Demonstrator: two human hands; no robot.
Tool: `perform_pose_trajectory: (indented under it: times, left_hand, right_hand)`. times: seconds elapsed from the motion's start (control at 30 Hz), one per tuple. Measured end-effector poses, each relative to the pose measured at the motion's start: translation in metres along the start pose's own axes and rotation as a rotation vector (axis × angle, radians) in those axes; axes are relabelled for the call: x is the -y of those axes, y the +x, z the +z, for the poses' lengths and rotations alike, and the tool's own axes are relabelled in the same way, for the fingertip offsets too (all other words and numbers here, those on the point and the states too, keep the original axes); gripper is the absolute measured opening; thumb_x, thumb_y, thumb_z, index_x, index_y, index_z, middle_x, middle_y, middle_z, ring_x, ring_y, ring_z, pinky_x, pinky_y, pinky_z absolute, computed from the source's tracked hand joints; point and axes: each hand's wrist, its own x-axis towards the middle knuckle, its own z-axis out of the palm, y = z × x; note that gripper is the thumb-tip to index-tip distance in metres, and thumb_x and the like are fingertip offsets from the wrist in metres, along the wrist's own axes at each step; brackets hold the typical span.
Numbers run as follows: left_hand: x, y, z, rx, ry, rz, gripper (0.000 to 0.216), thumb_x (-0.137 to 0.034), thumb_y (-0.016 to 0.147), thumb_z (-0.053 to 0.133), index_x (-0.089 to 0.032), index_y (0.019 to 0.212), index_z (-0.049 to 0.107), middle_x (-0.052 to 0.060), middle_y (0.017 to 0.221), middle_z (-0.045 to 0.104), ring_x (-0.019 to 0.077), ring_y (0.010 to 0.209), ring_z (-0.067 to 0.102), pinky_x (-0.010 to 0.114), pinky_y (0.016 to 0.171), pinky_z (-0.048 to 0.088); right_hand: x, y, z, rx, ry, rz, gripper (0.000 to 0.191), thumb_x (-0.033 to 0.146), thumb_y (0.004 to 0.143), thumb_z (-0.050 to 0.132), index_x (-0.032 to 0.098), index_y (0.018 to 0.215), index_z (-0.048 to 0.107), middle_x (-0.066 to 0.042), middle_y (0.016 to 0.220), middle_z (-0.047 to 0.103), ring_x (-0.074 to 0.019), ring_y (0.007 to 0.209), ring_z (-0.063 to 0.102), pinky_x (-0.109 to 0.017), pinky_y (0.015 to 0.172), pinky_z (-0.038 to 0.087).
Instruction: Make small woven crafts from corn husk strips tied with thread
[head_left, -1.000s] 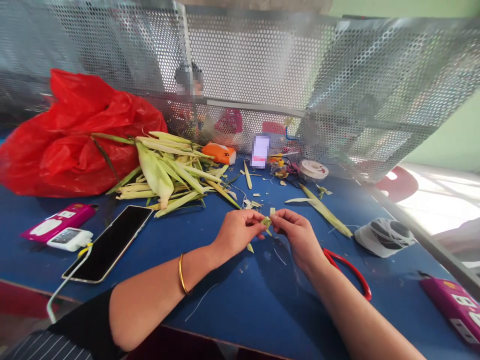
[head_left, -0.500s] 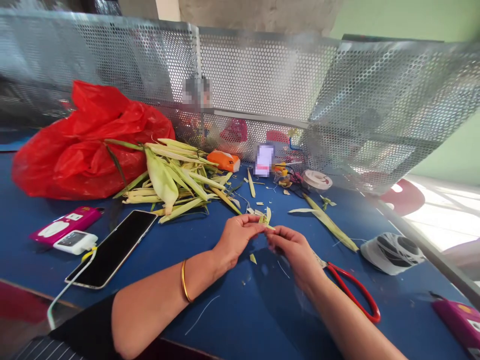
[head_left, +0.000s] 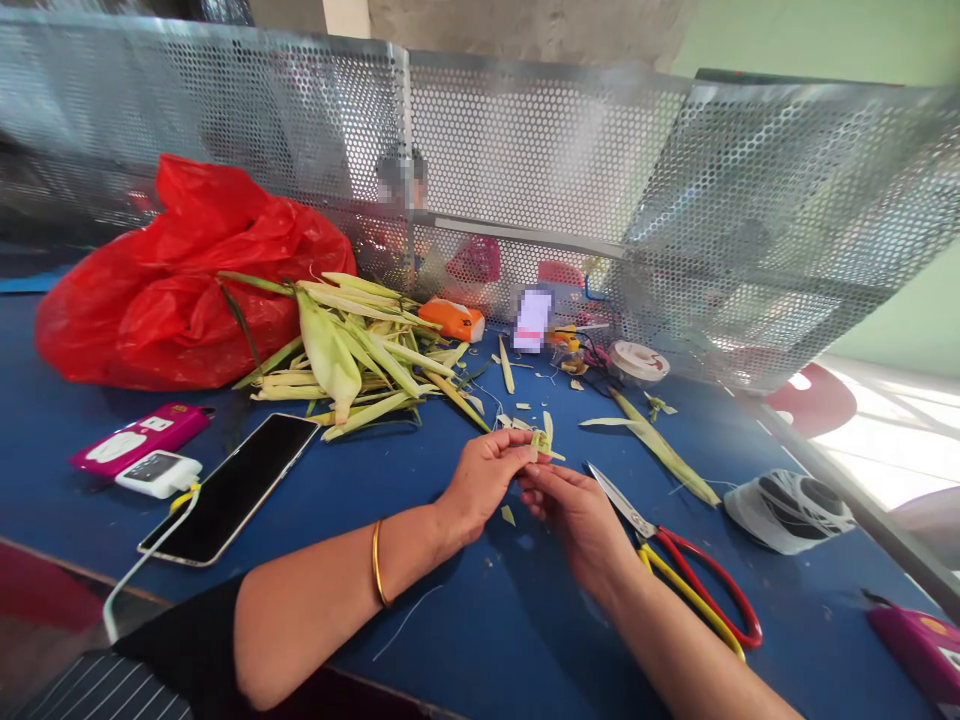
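Observation:
My left hand (head_left: 484, 480) pinches a small folded piece of green-yellow leaf (head_left: 541, 444) just above the blue table (head_left: 360, 500). My right hand (head_left: 574, 510) sits right beside it, fingers curled and touching the same leaf piece from below. A gold bangle (head_left: 379, 565) rings my left wrist. Red-and-yellow-handled scissors (head_left: 675, 560) lie on the table just right of my right hand, blades pointing toward the leaf piece.
A pile of long leaves (head_left: 360, 360) lies in front of a red plastic bag (head_left: 180, 280). A black phone (head_left: 232, 485), a white power bank (head_left: 157, 472) and a pink device (head_left: 135, 440) lie at left. A perforated metal screen (head_left: 525, 170) borders the table; a thread spool (head_left: 787, 505) lies right.
My right hand has dropped slightly lower beneath the leaf piece, uncovering the scissors' blades. The view has shifted a little so everything sits further right.

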Motion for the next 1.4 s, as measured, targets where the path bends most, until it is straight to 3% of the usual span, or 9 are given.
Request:
perform_pose_trajectory:
  times: [0.37,0.5,0.67,0.93,1.2,1.4]
  left_hand:
    - [0.006,0.002,-0.006,-0.054,0.436,0.254,0.026,-0.021,0.082,0.059,-0.016,0.104,0.072,0.004,0.092,0.076,0.0175,0.084,0.069,0.026,0.078,0.052]
    - [0.008,0.005,-0.006,-0.048,0.370,0.231,0.025,-0.021,0.080,0.061,-0.016,0.102,0.073,0.004,0.095,0.076,0.0172,0.086,0.069,0.026,0.081,0.052]
    - [0.004,0.002,-0.001,-0.043,0.219,0.139,0.024,-0.016,0.076,0.063,-0.015,0.098,0.072,0.002,0.080,0.075,0.0146,0.072,0.068,0.025,0.072,0.053]
    - [-0.005,0.001,-0.001,-0.087,0.147,0.143,0.019,-0.013,0.075,0.065,-0.014,0.093,0.073,0.003,0.081,0.075,0.0151,0.072,0.069,0.027,0.075,0.054]
    - [-0.002,0.003,-0.002,-0.121,0.128,0.113,0.019,-0.013,0.075,0.065,-0.014,0.093,0.074,0.003,0.079,0.075,0.0140,0.073,0.068,0.025,0.075,0.052]
    - [-0.003,0.005,-0.003,-0.130,0.069,0.074,0.018,-0.012,0.074,0.065,-0.014,0.090,0.074,0.004,0.079,0.075,0.0132,0.072,0.067,0.026,0.076,0.053]
  right_hand:
    - [0.000,0.003,0.000,-0.075,0.031,-0.033,0.033,0.036,0.049,0.088,0.015,0.068,0.074,-0.002,0.063,0.065,-0.0106,0.054,0.054,-0.024,0.051,0.040]
    - [-0.001,0.003,-0.001,-0.070,0.023,-0.058,0.028,0.035,0.054,0.085,0.017,0.070,0.074,-0.001,0.065,0.066,-0.0113,0.056,0.053,-0.026,0.056,0.041]
    - [0.000,0.002,0.002,-0.038,-0.031,-0.162,0.017,0.034,0.060,0.079,0.019,0.066,0.073,-0.001,0.068,0.066,-0.0130,0.061,0.051,-0.028,0.063,0.041]
    - [0.002,-0.004,0.002,0.033,-0.143,-0.264,0.010,0.028,0.064,0.068,0.022,0.058,0.063,-0.002,0.075,0.067,-0.0210,0.088,0.058,-0.030,0.084,0.039]
    - [0.006,-0.005,-0.001,0.084,-0.268,-0.227,0.013,0.031,0.066,0.069,0.021,0.061,0.064,0.000,0.068,0.061,-0.0168,0.073,0.052,-0.027,0.071,0.037]
    - [0.013,0.003,-0.007,-0.047,-0.253,-0.299,0.031,0.049,0.066,0.076,0.020,0.072,0.069,-0.002,0.073,0.067,-0.0183,0.073,0.060,-0.031,0.075,0.044]
